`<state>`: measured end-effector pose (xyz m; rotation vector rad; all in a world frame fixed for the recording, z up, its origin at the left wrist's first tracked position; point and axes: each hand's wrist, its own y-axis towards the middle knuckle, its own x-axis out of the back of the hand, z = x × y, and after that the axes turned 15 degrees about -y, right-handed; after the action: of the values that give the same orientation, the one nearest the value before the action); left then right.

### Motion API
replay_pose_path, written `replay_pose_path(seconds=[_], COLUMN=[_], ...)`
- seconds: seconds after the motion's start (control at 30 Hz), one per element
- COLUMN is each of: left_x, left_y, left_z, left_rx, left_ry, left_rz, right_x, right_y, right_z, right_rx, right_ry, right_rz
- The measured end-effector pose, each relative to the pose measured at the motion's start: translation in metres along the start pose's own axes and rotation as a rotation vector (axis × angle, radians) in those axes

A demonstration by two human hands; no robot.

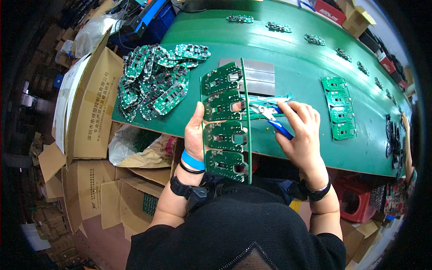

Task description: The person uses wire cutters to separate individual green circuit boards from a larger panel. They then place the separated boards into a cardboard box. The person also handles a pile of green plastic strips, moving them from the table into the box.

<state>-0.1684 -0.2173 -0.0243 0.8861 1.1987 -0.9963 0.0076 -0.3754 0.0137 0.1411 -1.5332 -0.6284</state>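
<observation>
The left hand [195, 130] holds a long green circuit board panel [226, 121] upright over the near edge of the green table [288, 67]. Its fingers are curled around the left side of the panel, and the thumb presses on the front. The panel has four board shapes in a column, joined to a thin green strip on its right side.

The right hand [300, 132] holds small cutters with blue handles [274, 118]. Its fingers are closed around the handles. The metal tips of the cutters touch the right side of the panel, near the second board from the top.

Behind the panel, some flat grey metal plates [256, 74] lie on the table. A few thin green strips [270, 100] lie just beside the cutters. A big pile of loose green boards [155, 81] sits near the left edge of the table. A second panel of four boards [338, 108] lies flat toward the right side. Small single boards [279, 27] lie in a row along the far edge.

Brown cardboard boxes [90, 108] stand on the floor to the left of the table. A red plastic stool [357, 198] is under the near right corner
</observation>
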Motion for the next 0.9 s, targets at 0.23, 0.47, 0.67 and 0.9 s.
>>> replay_pose_path(seconds=[0.23, 0.47, 0.67, 0.9], left_x=[-0.017, -0.034, -0.03, -0.032], left_y=[0.002, 0.005, 0.006, 0.005], left_z=[0.002, 0.016, 0.017, 0.016], left_rx=[-0.153, -0.221, -0.295, -0.267], left_ry=[0.45, 0.772, 0.912, 0.928], left_rz=[-0.217, -0.157, -0.169, -0.137], right_x=[0.018, 0.018, 0.021, 0.024], right_y=[0.003, 0.01, 0.015, 0.015], right_z=[-0.005, 0.016, 0.02, 0.02], right_rx=[-0.008, 0.104, 0.127, 0.129], right_ry=[0.036, -0.047, -0.089, -0.121], right_rz=[-0.03, 0.033, 0.045, 0.043])
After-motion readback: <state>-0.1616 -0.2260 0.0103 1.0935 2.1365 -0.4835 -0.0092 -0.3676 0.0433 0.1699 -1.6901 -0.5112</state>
